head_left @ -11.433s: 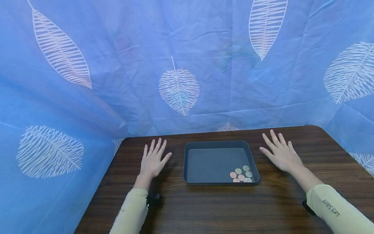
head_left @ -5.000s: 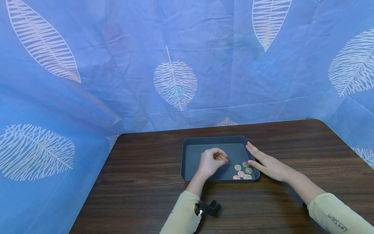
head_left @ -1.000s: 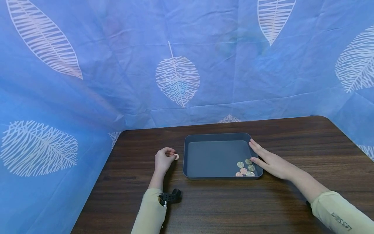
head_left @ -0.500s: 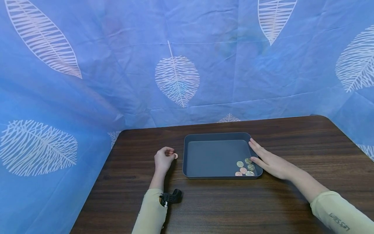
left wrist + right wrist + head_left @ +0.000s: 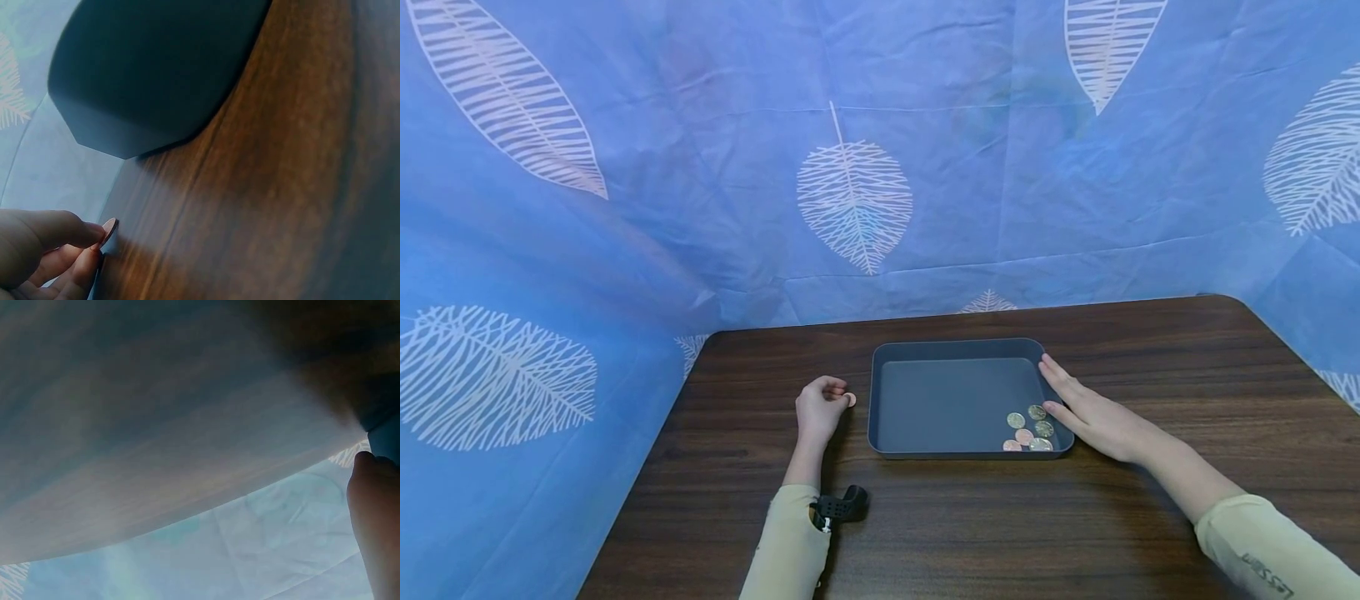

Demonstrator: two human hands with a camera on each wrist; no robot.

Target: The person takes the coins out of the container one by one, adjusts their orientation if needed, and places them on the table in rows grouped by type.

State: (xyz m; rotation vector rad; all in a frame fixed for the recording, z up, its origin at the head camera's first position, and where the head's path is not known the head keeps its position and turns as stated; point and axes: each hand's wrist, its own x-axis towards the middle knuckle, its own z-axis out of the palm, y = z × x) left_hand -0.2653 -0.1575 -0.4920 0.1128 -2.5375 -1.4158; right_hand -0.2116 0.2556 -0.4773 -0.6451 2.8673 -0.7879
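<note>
Left of the tray, my left hand (image 5: 818, 412) pinches a copper-coloured coin (image 5: 851, 400) between thumb and fingertips. In the left wrist view that coin (image 5: 110, 230) stands tilted close to the table; whether it touches is unclear. The dark grey rectangular tray (image 5: 955, 400) holds several coins in its near right corner, among them a silvery coin (image 5: 1016, 420) and a copper-coloured coin (image 5: 1024, 437). My right hand (image 5: 1093, 421) rests on the tray's right rim with fingers straight. Only part of the right hand (image 5: 375, 506) shows, dark, in the right wrist view.
The dark wood table (image 5: 970, 525) reaches back to a blue cloth (image 5: 715, 208) with white leaf prints. A black strap device (image 5: 842, 504) sits at the left wrist, above the table.
Both hands lay apart beside the tray at first. The right hand came onto its rim; the left reached in and carried a copper-coloured coin out leftward. Over the last second both are nearly still.
</note>
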